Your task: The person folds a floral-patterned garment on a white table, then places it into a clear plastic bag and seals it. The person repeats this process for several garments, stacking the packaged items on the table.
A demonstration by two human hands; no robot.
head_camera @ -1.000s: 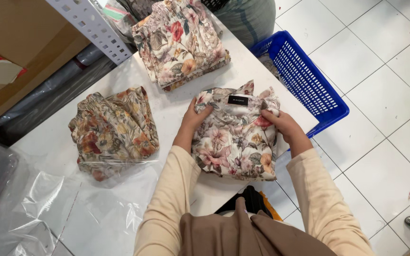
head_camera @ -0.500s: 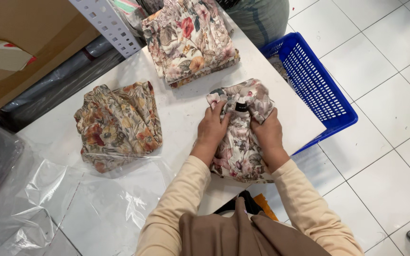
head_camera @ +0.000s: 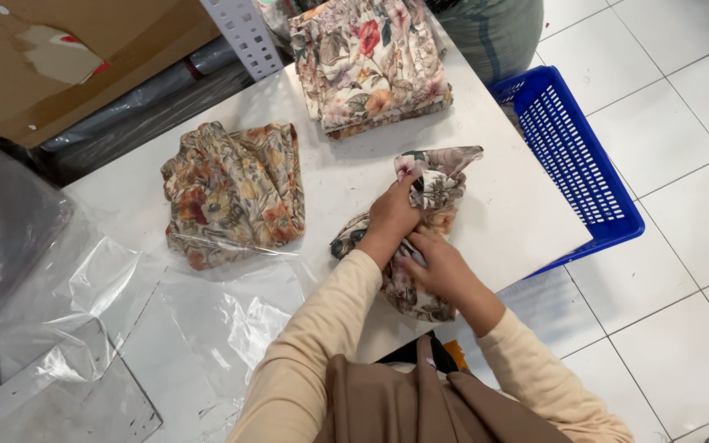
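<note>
White tabletop [head_camera: 502, 205] filled the middle of the head view, with pale floor tiles [head_camera: 683, 148] to its right. Sheets of clear plastic [head_camera: 125, 328] lay crumpled over the near left part of the table. A brown cardboard box [head_camera: 59, 66] sat at the far left, and a blue slatted basket [head_camera: 576, 156] stood on the floor against the table's right edge. A folded stack of pale floral fabric [head_camera: 371, 61] rested at the far side of the table. Left of centre lay 1 floral garment in a clear bag [head_camera: 235, 193], in warmer orange and brown tones. Near the table's near edge, right of centre, sat a bunched floral garment [head_camera: 428, 205], rolled into a narrow bundle with 1 corner sticking up toward the far right. The left hand [head_camera: 394, 217] was closed around the far half of that bundle, fingers curled into the cloth. The right hand [head_camera: 441, 271] pressed down and gripped the near half, just beside the left hand.
</note>
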